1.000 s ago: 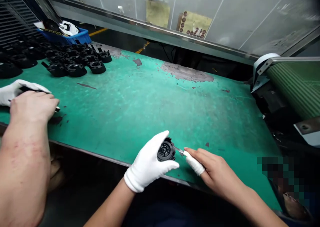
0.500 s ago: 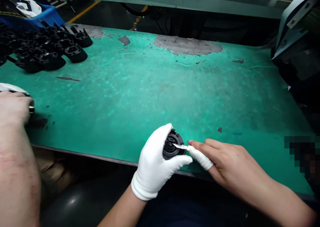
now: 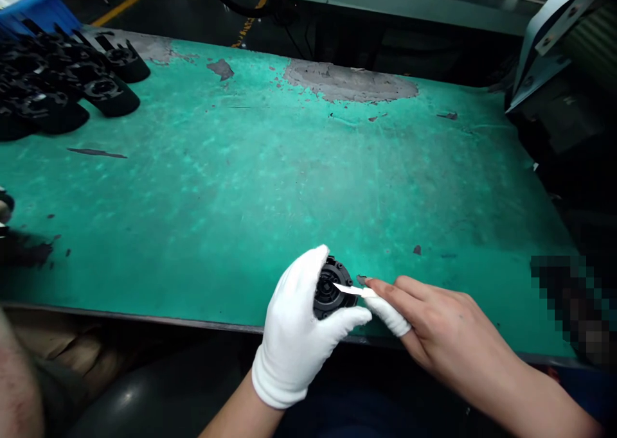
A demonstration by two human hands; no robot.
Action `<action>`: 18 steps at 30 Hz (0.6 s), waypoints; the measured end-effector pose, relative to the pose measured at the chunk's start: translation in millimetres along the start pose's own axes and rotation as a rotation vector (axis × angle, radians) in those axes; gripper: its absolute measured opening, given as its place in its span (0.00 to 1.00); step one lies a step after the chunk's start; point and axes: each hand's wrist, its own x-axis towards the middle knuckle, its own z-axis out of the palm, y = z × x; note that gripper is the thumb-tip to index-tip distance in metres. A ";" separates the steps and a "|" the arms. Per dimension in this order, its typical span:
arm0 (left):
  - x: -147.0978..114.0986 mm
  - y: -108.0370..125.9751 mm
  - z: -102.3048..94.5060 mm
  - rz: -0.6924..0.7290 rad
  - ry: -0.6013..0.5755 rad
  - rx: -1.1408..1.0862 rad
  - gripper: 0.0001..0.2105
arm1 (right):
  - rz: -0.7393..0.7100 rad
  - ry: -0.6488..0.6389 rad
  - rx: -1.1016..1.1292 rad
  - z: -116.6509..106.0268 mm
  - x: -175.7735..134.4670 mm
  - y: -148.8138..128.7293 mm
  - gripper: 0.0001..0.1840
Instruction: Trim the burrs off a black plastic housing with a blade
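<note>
My left hand (image 3: 296, 322), in a white glove, grips a round black plastic part (image 3: 340, 284) with rings and small posts on its face. Thumb and fingers close around its rim near the table's front edge. My right hand (image 3: 434, 313) is bare except for a white cover on the thumb. Between thumb and forefinger it pinches a small knife (image 3: 348, 289) with a pointed, shiny blade. The blade's tip lies over the middle of the round part; whether it touches cannot be made out. The knife's handle is hidden in the hand.
Several black plastic housings (image 3: 108, 91) stand at the back left beside a blue bin (image 3: 43, 8). The green tabletop (image 3: 289, 168) has worn grey patches. A co-worker's arm (image 3: 17, 386) is at the left edge. A metal bracket (image 3: 549, 40) stands at the right.
The view has shifted slightly to the right. The co-worker's arm and hand at the left have mostly left the picture. My hands keep nearly the same hold on part and knife.
</note>
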 end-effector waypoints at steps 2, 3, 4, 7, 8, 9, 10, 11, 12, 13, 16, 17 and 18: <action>0.6 -1.1 -1.6 0.007 -0.008 -0.006 0.40 | 0.015 -0.033 0.002 -3.9 2.3 -2.3 0.29; 0.9 -1.9 -2.2 0.017 -0.009 -0.011 0.40 | 0.021 -0.052 0.005 -5.9 3.8 -3.3 0.29; 1.2 -2.9 -2.5 0.028 -0.008 -0.016 0.40 | 0.027 -0.067 0.006 -7.6 5.4 -4.1 0.29; 1.9 -6.7 -1.4 0.048 0.005 -0.020 0.40 | 0.031 -0.092 -0.014 -9.5 9.5 -5.7 0.30; 1.9 -8.0 -0.3 0.046 0.011 -0.019 0.40 | 0.027 -0.089 -0.025 -8.9 10.3 -5.9 0.30; 1.7 -9.1 1.1 0.041 0.020 -0.020 0.40 | 0.023 -0.081 -0.033 -8.0 10.6 -6.0 0.30; 1.3 -10.0 2.6 0.034 0.030 -0.024 0.42 | 0.020 -0.069 -0.036 -6.9 10.4 -6.1 0.31; 0.7 -10.6 4.0 0.029 0.039 -0.034 0.44 | 0.020 -0.054 -0.034 -5.8 9.8 -6.2 0.30; 0.0 -10.8 5.3 0.025 0.046 -0.048 0.47 | 0.023 -0.038 -0.031 -4.9 9.1 -6.3 0.30; -0.6 -10.9 6.3 0.022 0.052 -0.063 0.50 | 0.028 -0.025 -0.030 -4.2 8.3 -6.6 0.29; -1.3 -10.0 7.4 0.017 0.053 -0.092 0.53 | 0.037 -0.016 -0.024 -3.9 7.2 -7.6 0.26; -1.1 -9.7 7.1 0.014 0.050 -0.096 0.53 | 0.036 -0.019 -0.024 -4.1 7.3 -7.8 0.25; -0.8 -9.4 6.8 0.008 0.047 -0.101 0.52 | 0.033 -0.020 -0.028 -4.3 7.6 -8.0 0.24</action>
